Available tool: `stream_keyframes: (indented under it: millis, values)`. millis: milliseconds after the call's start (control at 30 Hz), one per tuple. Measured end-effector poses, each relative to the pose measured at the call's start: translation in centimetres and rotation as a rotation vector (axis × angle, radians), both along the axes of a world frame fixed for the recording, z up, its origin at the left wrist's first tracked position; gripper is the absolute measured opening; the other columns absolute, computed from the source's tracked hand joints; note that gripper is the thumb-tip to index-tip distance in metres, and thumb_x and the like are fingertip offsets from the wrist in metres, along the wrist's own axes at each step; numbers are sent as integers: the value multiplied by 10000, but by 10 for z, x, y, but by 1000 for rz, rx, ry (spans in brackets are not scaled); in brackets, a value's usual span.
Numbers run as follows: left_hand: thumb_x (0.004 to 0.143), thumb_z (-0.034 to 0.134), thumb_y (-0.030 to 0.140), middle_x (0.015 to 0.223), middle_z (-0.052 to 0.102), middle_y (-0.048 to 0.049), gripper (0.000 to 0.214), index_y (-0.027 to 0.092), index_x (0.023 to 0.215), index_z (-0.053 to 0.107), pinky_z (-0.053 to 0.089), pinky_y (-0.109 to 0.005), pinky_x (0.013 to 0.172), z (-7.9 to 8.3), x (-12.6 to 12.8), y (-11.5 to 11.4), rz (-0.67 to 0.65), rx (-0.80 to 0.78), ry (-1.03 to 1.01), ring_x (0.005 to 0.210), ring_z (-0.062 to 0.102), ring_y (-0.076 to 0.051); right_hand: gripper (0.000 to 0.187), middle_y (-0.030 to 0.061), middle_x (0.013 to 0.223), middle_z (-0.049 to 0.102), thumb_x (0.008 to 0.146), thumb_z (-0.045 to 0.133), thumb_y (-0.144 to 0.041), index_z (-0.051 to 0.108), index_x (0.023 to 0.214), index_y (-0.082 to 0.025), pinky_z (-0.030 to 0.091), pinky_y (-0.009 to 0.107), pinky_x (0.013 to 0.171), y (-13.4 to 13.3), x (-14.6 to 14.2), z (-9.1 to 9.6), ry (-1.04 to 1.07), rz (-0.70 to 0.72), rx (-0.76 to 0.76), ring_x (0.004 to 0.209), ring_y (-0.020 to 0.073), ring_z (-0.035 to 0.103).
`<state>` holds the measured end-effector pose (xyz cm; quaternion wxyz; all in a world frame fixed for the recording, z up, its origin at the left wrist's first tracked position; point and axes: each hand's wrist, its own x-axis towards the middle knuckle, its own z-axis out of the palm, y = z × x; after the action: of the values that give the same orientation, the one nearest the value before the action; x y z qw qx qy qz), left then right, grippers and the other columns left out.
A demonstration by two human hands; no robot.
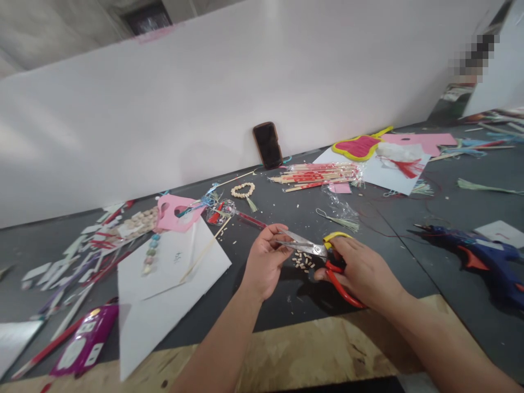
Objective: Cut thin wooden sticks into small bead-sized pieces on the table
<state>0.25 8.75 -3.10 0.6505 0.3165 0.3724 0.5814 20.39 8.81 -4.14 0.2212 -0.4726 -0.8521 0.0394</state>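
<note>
My right hand (364, 270) is closed on the handles of a pair of scissors (317, 249), one loop yellow and one red. The blades are parted and point left, reaching to the fingers of my left hand (264, 262). Those fingers are pinched together at the blade tips; whatever they hold is too small or hidden to make out. Just below the blades, a pile of short pale cut pieces (303, 263) lies on the dark table (286, 322). Beyond my left hand is a ring of pale beads (243, 190) with a green tassel (251, 204).
A phone (267, 144) leans on the white partition (229, 93). Bagged sticks (319, 173) lie before it. At right is a blue glue gun (478, 254); at left, white sheets (164, 295), pink paper (180, 212) and a purple packet (85, 338).
</note>
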Motion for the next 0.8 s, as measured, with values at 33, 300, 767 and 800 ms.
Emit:
stream_keyframes:
  millis: [33, 300, 767, 800]
  values:
    - [633, 714, 34, 698, 615, 38, 339, 176, 923, 612, 394, -170, 601, 0, 0, 0, 4, -2, 2, 639, 547, -72, 236, 72, 805, 634, 792, 600, -410, 489, 856, -212, 452, 320, 631, 0, 0, -1, -5, -3, 11, 752, 233, 608]
    - [603, 718, 27, 672, 620, 45, 324, 173, 872, 612, 391, -169, 599, -1, 2, 0, 31, 14, -6, 617, 547, -67, 256, 80, 816, 656, 809, 588, -443, 522, 863, -202, 444, 314, 616, -4, 0, 1, -57, -28, 70, 752, 233, 629]
    - [621, 820, 162, 622, 601, 48, 341, 175, 845, 563, 358, -169, 565, 1, 4, -2, 28, -8, -69, 614, 540, -69, 279, 45, 680, 677, 863, 474, -478, 519, 753, -225, 339, 275, 482, -7, 0, 1, -113, -140, 63, 605, 203, 643]
    - [631, 818, 176, 645, 621, 32, 331, 173, 844, 565, 357, -171, 564, 1, 3, -2, 21, -12, -61, 632, 549, -76, 295, 40, 669, 668, 869, 455, -492, 510, 752, -226, 331, 269, 474, -6, -1, 1, -83, -156, 43, 583, 194, 631]
